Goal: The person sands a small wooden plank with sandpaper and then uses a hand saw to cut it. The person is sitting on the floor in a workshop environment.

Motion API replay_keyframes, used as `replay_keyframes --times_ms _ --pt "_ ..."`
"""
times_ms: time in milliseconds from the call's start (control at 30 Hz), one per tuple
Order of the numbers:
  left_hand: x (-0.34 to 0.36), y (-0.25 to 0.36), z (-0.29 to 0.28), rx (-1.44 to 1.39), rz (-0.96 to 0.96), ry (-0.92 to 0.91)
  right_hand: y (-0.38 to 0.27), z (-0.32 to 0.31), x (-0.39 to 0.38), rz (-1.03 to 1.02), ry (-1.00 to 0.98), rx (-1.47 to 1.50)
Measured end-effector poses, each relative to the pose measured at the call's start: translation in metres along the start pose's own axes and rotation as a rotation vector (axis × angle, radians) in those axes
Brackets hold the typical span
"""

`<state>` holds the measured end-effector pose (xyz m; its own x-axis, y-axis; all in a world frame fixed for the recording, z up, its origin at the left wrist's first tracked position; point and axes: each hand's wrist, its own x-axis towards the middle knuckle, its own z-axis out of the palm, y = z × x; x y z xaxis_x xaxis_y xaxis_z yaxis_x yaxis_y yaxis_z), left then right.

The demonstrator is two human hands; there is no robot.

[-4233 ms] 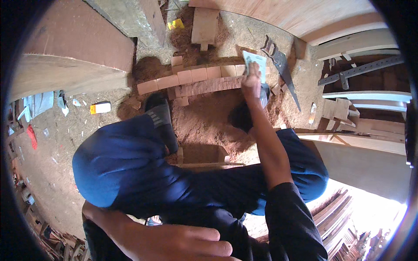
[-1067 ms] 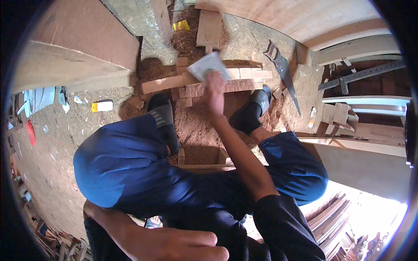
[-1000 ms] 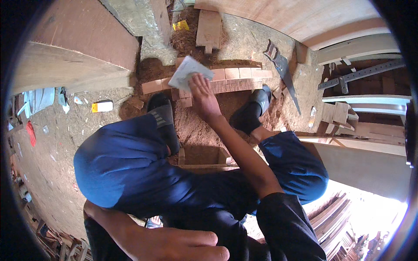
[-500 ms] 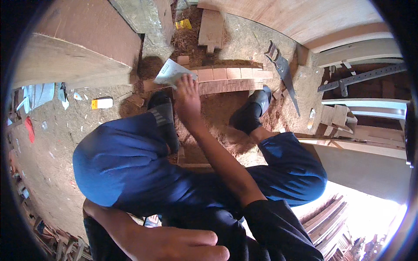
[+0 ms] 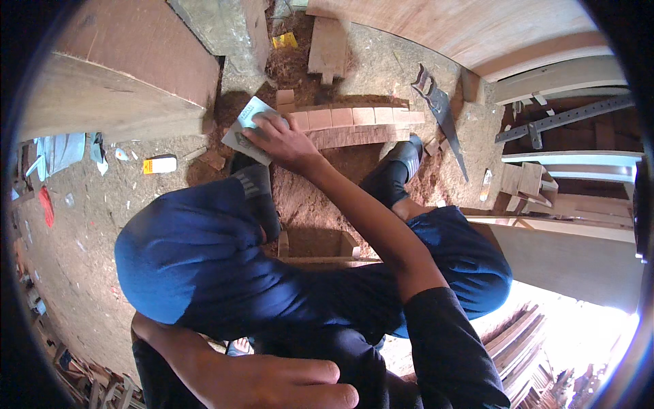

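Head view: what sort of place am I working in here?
Probably a woodworking yard or carpentry workshop: a metal handsaw lies on the reddish sawdust-strewn ground, large pale wooden planks stand around, and the right hand presses a grey sandpaper sheet on a notched wooden piece.

sandpaper [image 5: 246,129] pale grey-green | wood strip [image 5: 354,117] reddish-brown, notched | trousers [image 5: 197,266] dk blue | sawdust [image 5: 320,184] red-brown

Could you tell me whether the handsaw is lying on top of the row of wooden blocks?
No, the handsaw lies on the dirt floor to the right of the wooden blocks, clear of them.
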<state>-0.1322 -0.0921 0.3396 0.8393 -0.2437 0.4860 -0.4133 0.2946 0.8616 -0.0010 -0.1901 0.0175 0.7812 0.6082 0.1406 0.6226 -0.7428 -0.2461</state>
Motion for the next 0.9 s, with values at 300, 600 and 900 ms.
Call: replay_keyframes --times_ms 300,600,900 --pt "-0.003 0.002 0.011 0.196 -0.043 0.187 -0.032 0.022 0.006 0.200 0.240 0.379" --pt "-0.002 0.011 0.032 0.400 -0.146 0.421 -0.025 0.027 0.005 0.492 0.412 0.385" --pt "-0.004 0.009 0.025 0.324 -0.087 0.342 -0.045 0.037 0.014 0.499 0.413 0.293"
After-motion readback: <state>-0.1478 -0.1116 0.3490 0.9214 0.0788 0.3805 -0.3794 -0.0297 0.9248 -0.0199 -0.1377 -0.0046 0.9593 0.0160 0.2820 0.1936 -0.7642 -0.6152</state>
